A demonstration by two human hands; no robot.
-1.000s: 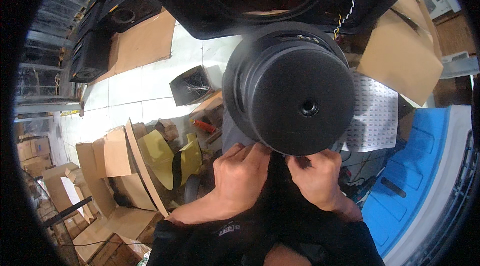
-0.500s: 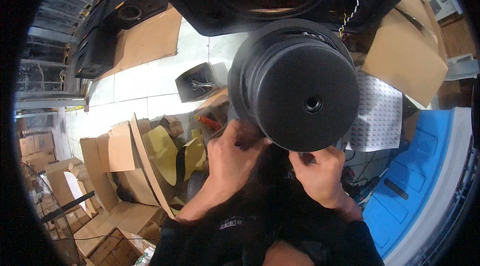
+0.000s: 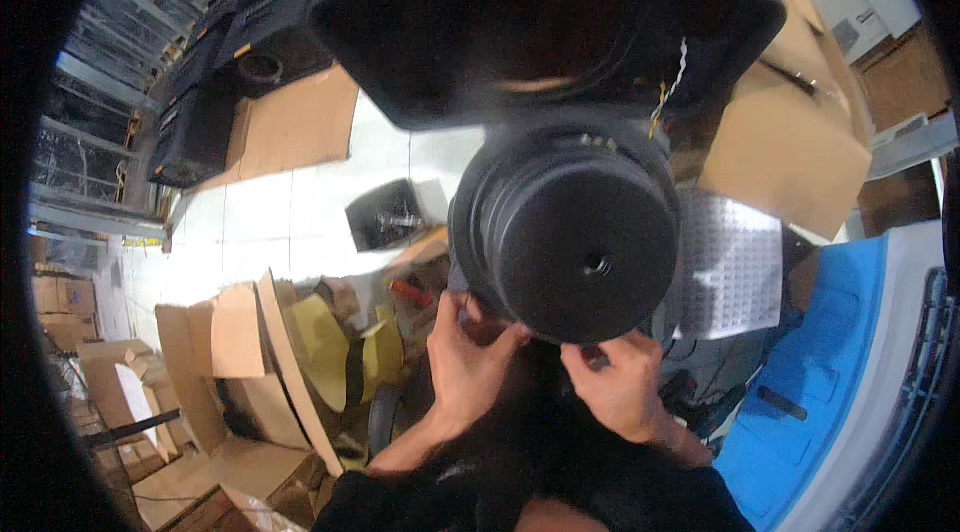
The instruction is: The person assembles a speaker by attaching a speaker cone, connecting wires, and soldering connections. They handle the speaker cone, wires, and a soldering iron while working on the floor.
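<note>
A black loudspeaker driver [image 3: 610,282] stands in front of me with its round magnet face up and a small hole near the middle. At its near left edge is my left hand [image 3: 470,367], thumb and fingers closed together. My right hand [image 3: 618,387] pinches below the near edge of the magnet, a short way to the right. Whatever lies between the fingertips of either hand is hidden or too small to name. Beyond the driver sits a black speaker cabinet [image 3: 390,82] with a large opening, and a twisted white and yellow wire [image 3: 683,67] hangs from it.
Cardboard boxes [image 3: 235,332] and yellow sheets [image 3: 318,347] lie to the left. A small dark open box [image 3: 372,217] rests on the pale tiled floor [image 3: 260,222]. On the right are a label sheet [image 3: 735,272], a carton [image 3: 790,162] and a blue panel [image 3: 800,372]. More cabinets [image 3: 205,117] stand far left.
My view has tilted, so the cabinet, driver and both hands appear lower in the picture. Both hands keep nearly the same closed pose at the driver's near edge.
</note>
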